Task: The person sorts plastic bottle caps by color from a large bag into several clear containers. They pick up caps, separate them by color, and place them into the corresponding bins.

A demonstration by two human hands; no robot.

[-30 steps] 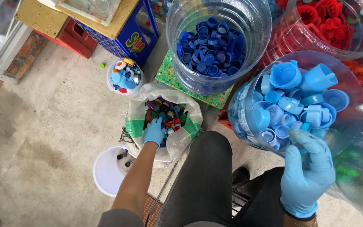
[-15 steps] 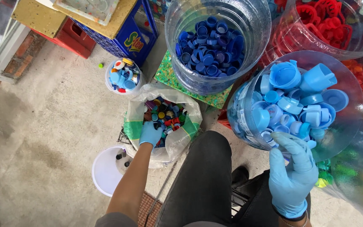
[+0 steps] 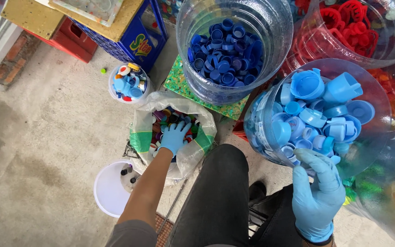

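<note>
Sorting step: mixed caps [image 3: 179, 120] in the sack [image 3: 197, 151] are dug into by the left hand [image 3: 174, 137], fingers spread, grip can't be told. Right hand [image 3: 316, 192] is loosely curled, empty, under the light-blue jar [image 3: 261, 123]. Next, one cap gets pinched and matched by colour.

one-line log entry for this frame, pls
left hand: in sack of mixed caps | right hand: at rim of light-blue cap jar | nearby: dark-blue cap jar, white bucket
</note>
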